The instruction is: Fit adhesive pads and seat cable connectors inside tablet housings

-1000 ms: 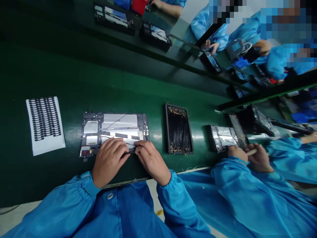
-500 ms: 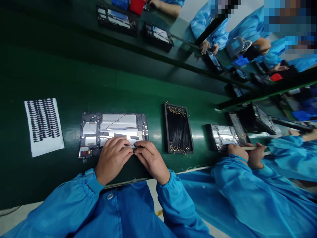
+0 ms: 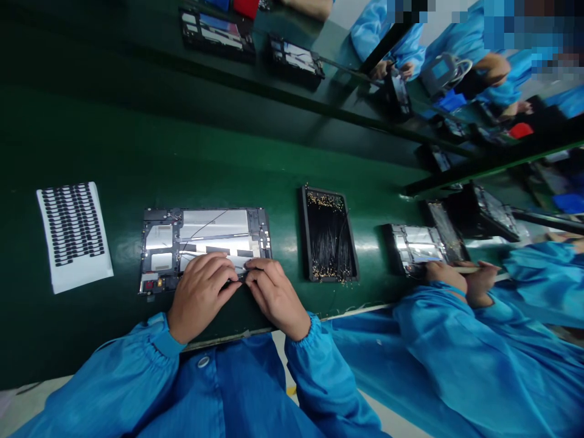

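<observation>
An opened tablet body [image 3: 214, 224] with silvery battery panels lies flat on the green table in front of me. A thin black wire [image 3: 207, 224] runs slantwise across its upper part. My left hand [image 3: 203, 295] rests over the tablet's lower edge, thumb and fingers pinched together. Close by on the right, my right hand [image 3: 278, 298] pinches at the same edge, its fingertips a small gap from the left ones. Whatever lies in the fingertips is too small and covered to name.
A white sheet of black stickers [image 3: 75, 234] lies at the left. Right of the tablet stands a black tray [image 3: 303, 237] of thin black cables with gold-coloured ends. Farther right, a co-worker's hands [image 3: 479, 283] work near another opened device [image 3: 417, 243]. A dark rail [image 3: 292, 100] crosses behind.
The fingertips of my two hands have come slightly apart at the tablet's lower edge. The sheet and tablet appear a little farther left in view.
</observation>
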The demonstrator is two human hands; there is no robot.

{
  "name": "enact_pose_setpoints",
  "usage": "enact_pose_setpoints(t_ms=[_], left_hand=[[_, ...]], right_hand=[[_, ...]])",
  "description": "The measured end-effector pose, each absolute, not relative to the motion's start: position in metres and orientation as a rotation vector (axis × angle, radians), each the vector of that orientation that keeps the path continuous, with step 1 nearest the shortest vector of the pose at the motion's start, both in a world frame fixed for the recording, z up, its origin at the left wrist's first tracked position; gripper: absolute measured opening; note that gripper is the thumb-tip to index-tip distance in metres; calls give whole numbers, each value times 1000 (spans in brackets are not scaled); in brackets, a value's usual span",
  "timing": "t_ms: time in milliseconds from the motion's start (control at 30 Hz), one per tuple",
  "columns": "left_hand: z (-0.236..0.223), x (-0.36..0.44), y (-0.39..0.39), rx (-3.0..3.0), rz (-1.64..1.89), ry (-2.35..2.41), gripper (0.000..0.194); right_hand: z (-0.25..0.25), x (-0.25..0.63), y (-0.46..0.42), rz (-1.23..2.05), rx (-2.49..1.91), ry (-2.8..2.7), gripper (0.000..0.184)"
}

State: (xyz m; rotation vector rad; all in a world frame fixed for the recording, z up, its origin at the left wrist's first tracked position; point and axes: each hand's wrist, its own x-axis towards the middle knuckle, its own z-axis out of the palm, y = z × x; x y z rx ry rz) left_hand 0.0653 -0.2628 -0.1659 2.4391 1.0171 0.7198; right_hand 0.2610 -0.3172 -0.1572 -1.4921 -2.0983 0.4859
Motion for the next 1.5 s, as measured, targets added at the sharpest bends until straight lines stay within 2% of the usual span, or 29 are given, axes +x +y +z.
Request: enact_pose_setpoints(t_ms=[333, 467, 767, 1500], left_hand=[[-167, 67, -263, 2436, 705, 1026, 5], [-167, 67, -263, 2482, 696, 998, 12], [-163, 72, -264, 2487, 708, 1030, 11], [-166, 75, -266, 2469, 712, 1048, 12]], right_hand=[[-155, 258, -316, 458, -1526, -2143, 16], [-154, 260, -316, 437, -1517, -2161, 16], [-171, 268, -328, 497, -1444, -1839, 14], [-170, 266, -326, 443, -1473, -1930, 13]])
